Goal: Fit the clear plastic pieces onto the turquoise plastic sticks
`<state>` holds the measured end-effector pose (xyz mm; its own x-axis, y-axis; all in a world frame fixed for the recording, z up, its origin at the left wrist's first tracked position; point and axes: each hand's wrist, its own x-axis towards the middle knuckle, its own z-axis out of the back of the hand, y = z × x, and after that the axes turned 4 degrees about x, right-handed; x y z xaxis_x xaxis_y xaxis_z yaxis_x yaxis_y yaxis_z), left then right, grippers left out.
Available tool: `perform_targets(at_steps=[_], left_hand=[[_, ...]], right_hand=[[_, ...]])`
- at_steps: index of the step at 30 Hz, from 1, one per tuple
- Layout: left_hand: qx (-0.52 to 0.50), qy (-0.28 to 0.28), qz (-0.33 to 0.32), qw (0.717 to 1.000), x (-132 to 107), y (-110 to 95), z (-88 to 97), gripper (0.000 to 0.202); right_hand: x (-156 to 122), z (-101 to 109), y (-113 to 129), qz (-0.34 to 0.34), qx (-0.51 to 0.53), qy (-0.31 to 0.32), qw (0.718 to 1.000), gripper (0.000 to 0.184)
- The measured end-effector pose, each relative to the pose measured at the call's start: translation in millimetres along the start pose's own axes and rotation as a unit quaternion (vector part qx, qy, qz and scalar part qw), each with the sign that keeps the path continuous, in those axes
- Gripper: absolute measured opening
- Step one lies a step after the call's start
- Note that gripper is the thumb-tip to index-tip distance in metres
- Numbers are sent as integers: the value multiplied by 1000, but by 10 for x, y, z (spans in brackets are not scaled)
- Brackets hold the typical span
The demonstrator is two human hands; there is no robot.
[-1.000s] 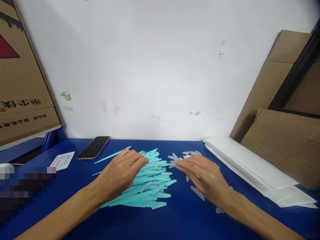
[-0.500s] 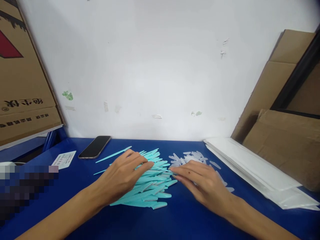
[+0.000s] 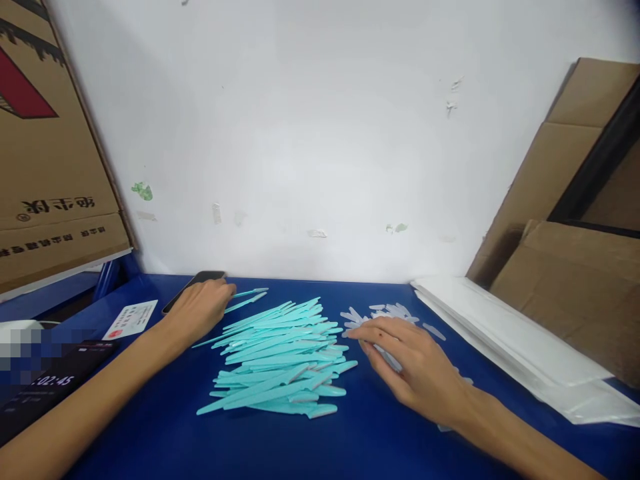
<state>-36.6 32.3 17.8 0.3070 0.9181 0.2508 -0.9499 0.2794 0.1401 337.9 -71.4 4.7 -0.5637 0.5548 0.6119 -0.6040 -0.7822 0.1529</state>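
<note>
A heap of long turquoise plastic sticks (image 3: 280, 357) lies in the middle of the blue table (image 3: 320, 440). To its right is a small pile of short clear plastic caps (image 3: 385, 312). My left hand (image 3: 197, 310) rests near the back left, beside a lone turquoise stick (image 3: 247, 299) and over the near end of a dark phone (image 3: 197, 280); its fingers are curled, and whether they hold anything is hidden. My right hand (image 3: 410, 363) lies flat on the clear caps with its fingers stretched out.
A stack of white sheets (image 3: 505, 340) lies at the right, with brown cardboard (image 3: 575, 273) leaning behind it. A large cardboard box (image 3: 45, 153) stands at the left, a white card (image 3: 131, 319) near it. A dark timer display (image 3: 55, 380) sits at the lower left.
My left hand has left the turquoise heap and moved back and left toward the phone and the lone stick. My right hand stays on the clear caps, shifted slightly.
</note>
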Motion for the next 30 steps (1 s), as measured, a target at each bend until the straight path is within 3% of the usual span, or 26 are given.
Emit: perform_targets(at_steps=[4, 11, 17, 23, 30], left_hand=[[19, 17, -14, 1000, -15, -14, -24, 32], [-61, 57, -112, 990, -10, -172, 2, 37], [-82, 50, -88, 992, -31, -212, -71, 32], [-103, 35, -77, 991, -49, -252, -33, 32], [-110, 39, -67, 991, -46, -265, -40, 23]], right_hand=[[-3, -2, 13, 0, 9, 6, 1000, 30], [-12, -9, -2, -1, 17, 9, 1000, 29], [8, 19, -37, -24, -20, 15, 999, 29], [-23, -31, -203, -81, -117, 72, 987, 31], [-77, -102, -369, -67, -112, 111, 985, 24]])
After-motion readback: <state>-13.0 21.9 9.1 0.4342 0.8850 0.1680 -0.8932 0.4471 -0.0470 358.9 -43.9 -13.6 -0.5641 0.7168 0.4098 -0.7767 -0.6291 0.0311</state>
